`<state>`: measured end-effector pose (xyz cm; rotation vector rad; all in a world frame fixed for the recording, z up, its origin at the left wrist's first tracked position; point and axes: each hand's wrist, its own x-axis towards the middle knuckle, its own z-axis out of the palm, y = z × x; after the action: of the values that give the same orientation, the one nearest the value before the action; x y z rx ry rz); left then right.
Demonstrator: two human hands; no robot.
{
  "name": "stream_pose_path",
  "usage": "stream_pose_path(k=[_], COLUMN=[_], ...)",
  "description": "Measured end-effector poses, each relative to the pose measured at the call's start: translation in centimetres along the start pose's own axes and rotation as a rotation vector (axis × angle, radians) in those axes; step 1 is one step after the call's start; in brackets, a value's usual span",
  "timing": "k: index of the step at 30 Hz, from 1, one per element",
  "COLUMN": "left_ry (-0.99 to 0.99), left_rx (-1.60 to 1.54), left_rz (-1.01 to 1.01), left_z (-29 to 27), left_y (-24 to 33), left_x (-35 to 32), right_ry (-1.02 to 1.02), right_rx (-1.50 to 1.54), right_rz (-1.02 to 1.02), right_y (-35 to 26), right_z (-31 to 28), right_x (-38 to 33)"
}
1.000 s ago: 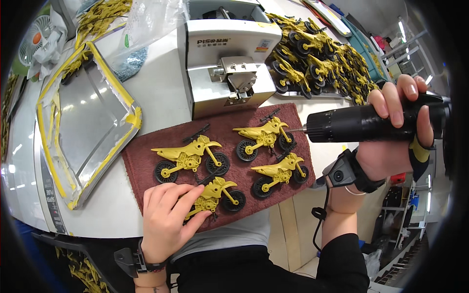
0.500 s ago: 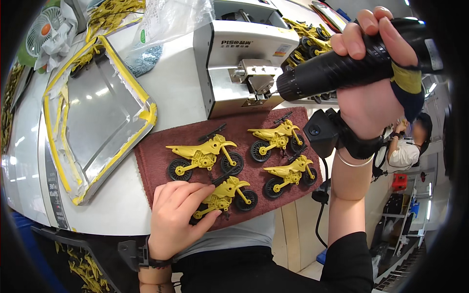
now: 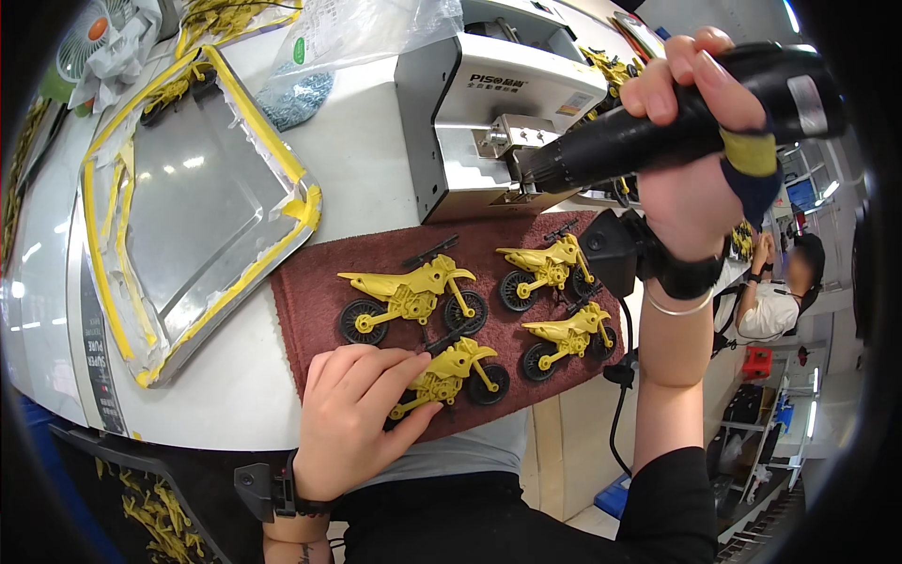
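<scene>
My right hand [image 3: 691, 202] is wrapped around a black electric screwdriver [image 3: 611, 146], held nearly level. The screwdriver's nose is at the metal outlet block of a white screw feeder [image 3: 418, 141]; its bit is hard to make out there. My left hand [image 3: 352, 418] has its fingers and thumb around the rear of a yellow toy motorcycle [image 3: 458, 365], which lies on a brown-red cloth [image 3: 315, 282]. The hand hides that toy's rear wheel. Three more toy motorcycles with black wheels lie on the cloth, among them one [image 3: 409, 291] just beyond my left hand.
A metal tray [image 3: 207, 202] edged with yellow tape stands at left, a toy motorcycle in its far corner. Behind are a plastic bag [image 3: 362, 38] and a small fan [image 3: 89, 38]. Yellow parts fill a bin [image 3: 160, 512] at lower left. Another person [image 3: 775, 301] is at far right.
The screwdriver's nose has moved left, closer in against the feeder's outlet. My left hand keeps its hold on the same toy motorcycle. The whole view has shifted slightly.
</scene>
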<state>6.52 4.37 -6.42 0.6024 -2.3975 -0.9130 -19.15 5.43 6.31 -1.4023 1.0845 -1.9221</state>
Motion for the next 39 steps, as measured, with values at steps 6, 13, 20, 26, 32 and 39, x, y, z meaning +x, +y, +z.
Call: stream_pose_path(k=[6,13,20,26,32,39], left_ry=[-0.019,-0.02,-0.014,-0.025,0.006,-0.003], left_rx=[0.002,-0.011,-0.033,-0.022,-0.009,-0.006], left_rz=[0.025,0.04,0.035,0.035,0.0,0.017], left_z=[-0.3,-0.3,-0.3,-0.2,0.1,0.0], left_y=[0.0,-0.3,-0.2,-0.2,-0.4,-0.7], left_x=[0.0,0.0,0.0,0.0,-0.3,-0.5], right_ry=[-0.172,0.016,0.064,0.036,-0.037,-0.285], right_rx=[0.047,0.001,0.013,-0.017,0.188,0.217], right_rz=[0.022,-0.102,-0.075,0.005,0.039,0.031], right_y=[-3.2,-1.8,-0.3,-0.2,-2.7,-2.5], right_z=[0.8,-0.2,-0.5,-0.1,3.5,6.0], right_x=[-3.5,-0.3,0.5,0.4,-5.6,-10.0])
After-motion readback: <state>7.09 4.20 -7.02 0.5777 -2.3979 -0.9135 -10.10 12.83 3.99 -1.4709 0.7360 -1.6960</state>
